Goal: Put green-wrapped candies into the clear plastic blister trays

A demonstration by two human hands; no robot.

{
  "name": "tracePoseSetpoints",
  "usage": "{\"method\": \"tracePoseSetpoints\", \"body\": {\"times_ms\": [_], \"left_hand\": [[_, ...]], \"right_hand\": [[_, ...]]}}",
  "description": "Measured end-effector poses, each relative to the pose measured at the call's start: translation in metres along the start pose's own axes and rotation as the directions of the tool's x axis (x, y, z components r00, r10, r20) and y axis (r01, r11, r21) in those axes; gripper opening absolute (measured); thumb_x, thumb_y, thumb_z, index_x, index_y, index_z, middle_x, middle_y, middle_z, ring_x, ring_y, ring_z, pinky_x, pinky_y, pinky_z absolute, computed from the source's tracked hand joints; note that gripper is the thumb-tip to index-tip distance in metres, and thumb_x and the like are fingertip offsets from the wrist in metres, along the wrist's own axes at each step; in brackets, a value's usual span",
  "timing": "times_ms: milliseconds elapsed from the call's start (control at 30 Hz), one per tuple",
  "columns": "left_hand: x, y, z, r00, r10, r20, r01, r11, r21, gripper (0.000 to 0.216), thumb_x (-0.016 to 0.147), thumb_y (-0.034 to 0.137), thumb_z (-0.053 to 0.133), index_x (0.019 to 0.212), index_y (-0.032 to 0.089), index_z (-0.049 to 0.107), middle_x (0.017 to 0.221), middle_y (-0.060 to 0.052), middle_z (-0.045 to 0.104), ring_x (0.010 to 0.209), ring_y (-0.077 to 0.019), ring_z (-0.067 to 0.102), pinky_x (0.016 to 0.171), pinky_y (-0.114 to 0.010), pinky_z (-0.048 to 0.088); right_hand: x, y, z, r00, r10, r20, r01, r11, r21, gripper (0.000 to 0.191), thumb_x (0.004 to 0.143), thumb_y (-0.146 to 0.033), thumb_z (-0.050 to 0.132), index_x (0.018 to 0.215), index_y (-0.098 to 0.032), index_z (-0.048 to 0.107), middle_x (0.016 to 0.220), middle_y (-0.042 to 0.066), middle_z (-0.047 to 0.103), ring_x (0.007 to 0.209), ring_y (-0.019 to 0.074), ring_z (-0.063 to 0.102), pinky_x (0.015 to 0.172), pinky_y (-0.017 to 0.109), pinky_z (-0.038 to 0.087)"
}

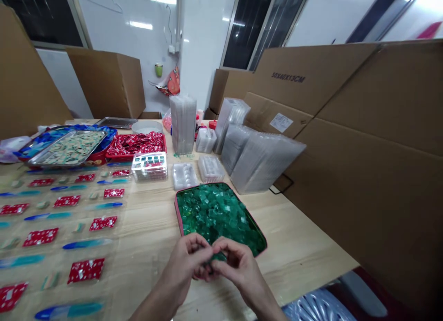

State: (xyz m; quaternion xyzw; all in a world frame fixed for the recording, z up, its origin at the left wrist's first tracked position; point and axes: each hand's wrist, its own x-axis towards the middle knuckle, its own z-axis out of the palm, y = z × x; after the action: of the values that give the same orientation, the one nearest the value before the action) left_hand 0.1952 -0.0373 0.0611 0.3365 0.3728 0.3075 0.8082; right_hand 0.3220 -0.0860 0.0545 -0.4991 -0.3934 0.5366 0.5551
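Note:
My left hand and my right hand meet at the near edge of a tray, fingertips pinched close together. Between them shows a small green translucent piece, gripped by both hands; the fingers partly cover it, and I cannot make out its exact kind. Just beyond lies a pink-rimmed tray, heaped with loose green translucent squares. The left fingers also curl around something dark green that is mostly hidden.
At left, clear plastic sheets hold rows of red packets and blue pens. Behind stand clear plastic tray stacks, a red tray of packets and a metal tray. A large cardboard box walls off the right.

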Motion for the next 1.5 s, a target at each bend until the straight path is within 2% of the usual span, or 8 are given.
{"method": "tracePoseSetpoints", "body": {"times_ms": [333,533,800,900,967,1033,1233,1500], "left_hand": [[-0.016,-0.001,-0.008,0.978,-0.098,0.183,0.099,0.995,0.004,0.014,0.052,0.017,0.068,0.064,0.015,0.061,0.043,0.001,0.056,0.033,-0.0094,0.047,0.028,-0.016,0.029],[-0.024,0.018,0.007,0.990,-0.080,0.112,0.097,0.984,-0.151,0.020,0.050,0.025,0.075,0.058,0.016,0.058,0.044,-0.003,0.059,0.036,-0.0084,0.047,0.031,-0.015,0.026],[-0.046,0.036,0.003,0.991,-0.078,0.106,0.093,0.986,-0.140,0.021,0.050,0.023,0.078,0.058,0.019,0.059,0.047,0.001,0.057,0.035,-0.0081,0.047,0.032,-0.016,0.029],[-0.054,0.056,-0.020,0.991,0.064,-0.121,-0.082,0.986,-0.145,0.020,0.050,0.018,0.078,0.058,0.019,0.059,0.053,0.002,0.059,0.036,-0.0068,0.046,0.031,-0.015,0.025],[-0.055,0.067,-0.035,0.912,0.286,-0.293,-0.306,0.952,-0.025,0.020,0.052,0.019,0.078,0.057,0.019,0.059,0.055,0.002,0.060,0.040,-0.0076,0.047,0.032,-0.014,0.027],[-0.049,0.069,-0.041,0.880,0.385,-0.279,-0.357,0.922,0.146,0.018,0.056,0.022,0.077,0.059,0.019,0.060,0.050,0.001,0.058,0.041,-0.0097,0.048,0.033,-0.016,0.031],[-0.002,0.027,-0.021,0.898,0.432,-0.083,-0.342,0.803,0.488,0.001,0.066,0.019,0.066,0.068,0.019,0.065,0.058,0.000,0.060,0.051,-0.0154,0.056,0.050,-0.024,0.043],[0.014,-0.002,-0.020,0.865,0.492,0.098,-0.405,0.570,0.715,0.023,0.060,0.002,0.062,0.066,0.023,0.071,0.075,-0.005,0.069,0.084,-0.0253,0.062,0.090,-0.038,0.040]], "right_hand": [[-0.008,-0.005,-0.005,0.970,0.101,0.221,-0.148,0.967,0.205,0.025,0.054,-0.022,0.083,0.058,-0.016,0.060,0.060,-0.004,0.052,0.042,0.0068,0.050,0.038,0.017,0.042],[-0.012,-0.010,0.004,0.992,-0.128,0.001,0.124,0.967,0.222,0.016,0.063,-0.018,0.078,0.061,-0.017,0.062,0.064,-0.003,0.053,0.046,0.0073,0.052,0.042,0.019,0.043],[-0.028,-0.031,0.007,0.972,-0.236,-0.013,0.236,0.966,0.108,0.016,0.065,-0.022,0.077,0.060,-0.020,0.063,0.062,0.001,0.055,0.049,0.0119,0.053,0.043,0.023,0.042],[-0.032,-0.043,-0.012,0.915,-0.345,-0.211,0.368,0.926,0.079,0.014,0.069,-0.023,0.075,0.063,-0.022,0.062,0.059,-0.001,0.051,0.047,0.0110,0.049,0.041,0.022,0.038],[-0.030,-0.045,-0.024,0.851,-0.419,-0.317,0.429,0.902,-0.042,0.011,0.072,-0.022,0.072,0.069,-0.023,0.063,0.064,-0.001,0.052,0.047,0.0106,0.048,0.041,0.022,0.038],[-0.025,-0.041,-0.029,0.849,-0.460,-0.260,0.395,0.879,-0.267,0.008,0.073,-0.021,0.072,0.073,-0.023,0.064,0.072,0.002,0.057,0.056,0.0135,0.054,0.047,0.024,0.043],[0.005,-0.015,-0.014,0.885,-0.323,0.336,0.454,0.430,-0.781,0.018,0.085,-0.012,0.054,0.091,-0.023,0.067,0.082,0.003,0.066,0.082,0.0180,0.059,0.086,0.037,0.041],[0.059,-0.009,-0.022,0.903,-0.338,0.266,0.217,-0.176,-0.960,0.011,0.075,-0.009,0.060,0.068,-0.017,0.065,0.084,0.009,0.061,0.085,0.0239,0.047,0.082,0.041,0.032]]}}
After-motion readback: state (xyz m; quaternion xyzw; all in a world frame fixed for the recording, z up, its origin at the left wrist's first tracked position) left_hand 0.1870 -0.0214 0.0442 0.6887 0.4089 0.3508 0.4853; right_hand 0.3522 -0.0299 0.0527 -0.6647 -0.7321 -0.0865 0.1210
